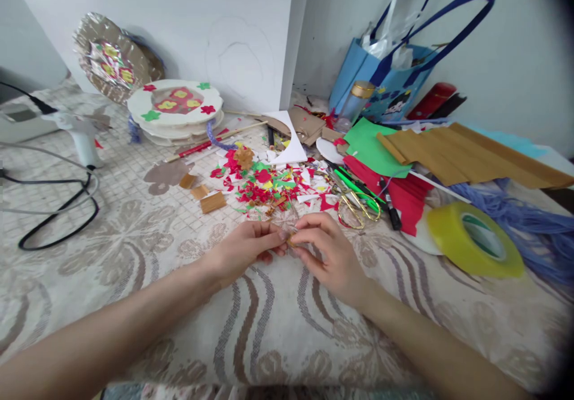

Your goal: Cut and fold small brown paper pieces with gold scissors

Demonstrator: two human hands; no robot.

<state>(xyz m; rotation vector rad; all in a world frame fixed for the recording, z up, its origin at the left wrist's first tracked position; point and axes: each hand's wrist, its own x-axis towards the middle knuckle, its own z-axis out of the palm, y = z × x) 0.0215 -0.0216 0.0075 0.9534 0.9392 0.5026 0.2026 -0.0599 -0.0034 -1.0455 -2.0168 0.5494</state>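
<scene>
at the middle of the clock, low over the cloth [282, 340], one small gold piece [290, 241] is between the two hands. the left hand [244, 247] comes from 8 o'clock; its thumb and first finger are pinching this piece, and the other fingers are bent under, close together. the right hand [334, 253] comes from 4 o'clock; its thumb and first fingers pinch the same piece from the other side, with a little space between the fingers. what shape the piece has, i cannot tell, because the fingertips cover most of it.

near, at 12 o'clock, lies a heap of scraps [264, 192], red, green, yellow and white. at 11 o'clock a gold flower [244, 158] rests on its edge, and at 10 o'clock are three gold squares [213, 202]. at 2 o'clock lie the scissors [353, 210] and, just beside, a black marker [394, 217]. further out, the tape [442, 229] stands at 3 o'clock, the green sheet [374, 149] lies toward 1 o'clock, and the glue gun [83, 143] is well apart at 10 o'clock. farthest, toward 1 o'clock, stands the blue bag [354, 65].
</scene>
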